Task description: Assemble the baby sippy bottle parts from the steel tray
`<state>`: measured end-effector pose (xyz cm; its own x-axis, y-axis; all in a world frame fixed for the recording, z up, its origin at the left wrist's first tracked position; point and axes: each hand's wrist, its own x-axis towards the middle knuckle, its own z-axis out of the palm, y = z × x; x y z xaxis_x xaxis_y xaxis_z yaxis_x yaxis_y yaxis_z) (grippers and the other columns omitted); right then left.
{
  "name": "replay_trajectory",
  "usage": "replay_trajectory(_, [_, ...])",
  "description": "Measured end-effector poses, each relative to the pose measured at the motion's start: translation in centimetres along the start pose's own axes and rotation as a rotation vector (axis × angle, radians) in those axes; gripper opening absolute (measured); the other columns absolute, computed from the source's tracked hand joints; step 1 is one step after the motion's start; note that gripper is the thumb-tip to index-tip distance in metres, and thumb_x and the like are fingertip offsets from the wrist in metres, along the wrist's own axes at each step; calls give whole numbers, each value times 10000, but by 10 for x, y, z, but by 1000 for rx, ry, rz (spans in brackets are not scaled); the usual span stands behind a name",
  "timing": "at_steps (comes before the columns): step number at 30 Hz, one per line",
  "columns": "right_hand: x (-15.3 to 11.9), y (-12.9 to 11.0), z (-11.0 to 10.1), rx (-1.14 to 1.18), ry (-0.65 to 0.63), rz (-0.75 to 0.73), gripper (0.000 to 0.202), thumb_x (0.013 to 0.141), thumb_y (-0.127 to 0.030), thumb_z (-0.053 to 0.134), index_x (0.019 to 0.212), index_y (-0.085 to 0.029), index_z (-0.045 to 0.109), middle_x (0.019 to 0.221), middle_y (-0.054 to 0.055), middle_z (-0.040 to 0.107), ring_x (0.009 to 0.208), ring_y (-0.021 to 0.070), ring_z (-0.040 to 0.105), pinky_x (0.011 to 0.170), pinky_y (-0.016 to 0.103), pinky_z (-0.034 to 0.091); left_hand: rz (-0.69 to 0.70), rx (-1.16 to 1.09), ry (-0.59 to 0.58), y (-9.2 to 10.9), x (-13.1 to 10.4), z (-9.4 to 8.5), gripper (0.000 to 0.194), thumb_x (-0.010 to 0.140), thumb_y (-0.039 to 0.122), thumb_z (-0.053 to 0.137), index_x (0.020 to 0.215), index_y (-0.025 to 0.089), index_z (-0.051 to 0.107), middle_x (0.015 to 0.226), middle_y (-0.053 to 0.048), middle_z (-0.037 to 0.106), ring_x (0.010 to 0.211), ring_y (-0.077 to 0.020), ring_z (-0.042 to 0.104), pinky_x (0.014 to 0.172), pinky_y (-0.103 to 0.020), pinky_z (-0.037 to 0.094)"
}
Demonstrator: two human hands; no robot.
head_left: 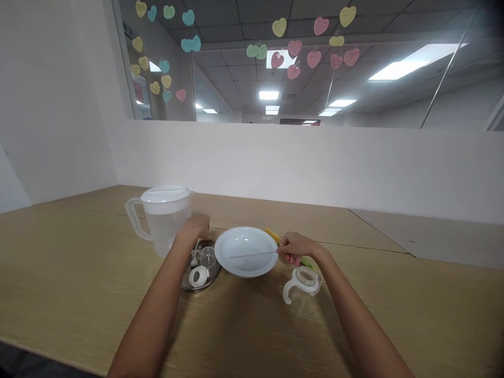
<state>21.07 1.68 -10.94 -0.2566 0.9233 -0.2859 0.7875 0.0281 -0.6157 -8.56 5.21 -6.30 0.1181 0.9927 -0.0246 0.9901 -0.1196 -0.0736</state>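
Hands over a wooden table (79, 273), left hand (196, 227) resting against a water jug (163, 220) — grip unclear, right hand (294, 247) pinching a thin rod (252, 255) across a white bowl (246, 251), metal tray (210, 275) between jug and bowl.

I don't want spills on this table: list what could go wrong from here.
The left hand is close beside the full water pitcher; a nudge might slop water. The thin wire held by the right hand spans the white bowl and could tip it. The handled bottle by the right wrist may get knocked.
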Motion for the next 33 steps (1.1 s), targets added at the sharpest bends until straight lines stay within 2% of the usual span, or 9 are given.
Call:
replay_trajectory(6, [-11,-10,-8,8,132,-99,156,726,-235,532,597,-150,509,542,3,552,507,99,542,478,189,453,27,-52,115,-3,-17,-17,340,577,90,572,905,98,660,953,-145,667,838,-252,628,653,-280,468])
replay_trajectory(9, [-29,-22,-18,-26,264,-173,165,744,-245,508,610,-150,525,579,11,566,543,105,546,490,189,432,69,-94,182,-5,-30,-28,329,606,112,540,912,114,660,969,-117,666,856,-231,618,678,-265,456])
replay_trajectory(12, [-56,-35,-27,-138,516,-287,245,787,-308,474,628,-146,567,612,29,595,553,126,562,488,213,421,174,-176,272,-6,-41,-38,305,646,158,509,913,168,658,938,-44,671,835,-186,609,668,-229,442])
replay_trajectory(16, [-93,-47,-35,-157,810,-370,259,804,-354,489,731,-159,643,670,32,638,565,143,585,531,251,453,395,-401,484,2,-46,-44,272,656,184,513,898,187,636,851,1,659,765,-153,591,650,-216,437])
replay_trajectory(19, [-113,-53,-36,-32,1029,-481,221,775,-359,556,747,-161,651,664,27,641,565,150,605,537,266,494,511,-547,587,14,-42,-43,267,686,200,514,937,177,601,889,-2,647,812,-146,583,710,-219,449])
replay_trajectory(24, [-129,-67,-28,237,1310,-708,157,765,-325,601,755,-174,639,692,12,624,599,141,613,516,269,550,613,-572,627,36,-31,-31,286,712,173,494,989,182,565,948,-10,647,868,-157,583,774,-244,443])
replay_trajectory(27, [-129,-74,-20,243,1344,-790,131,787,-298,584,759,-180,632,679,4,616,600,130,606,517,263,557,642,-537,607,47,-27,-24,304,720,157,483,1010,196,567,983,-5,648,883,-158,585,784,-243,435])
replay_trajectory(30, [-123,-79,-15,90,1307,-799,136,804,-281,561,759,-172,629,692,13,629,596,125,604,504,248,548,639,-509,566,54,-26,-22,332,714,142,478,1027,207,569,1023,-1,645,907,-163,581,813,-246,431])
replay_trajectory(33, [-118,-81,-13,-68,1327,-797,151,824,-264,531,760,-165,625,702,20,638,599,123,599,499,237,536,641,-482,549,57,-27,-22,345,722,138,469,1047,204,566,1050,-6,640,925,-165,579,832,-248,424])
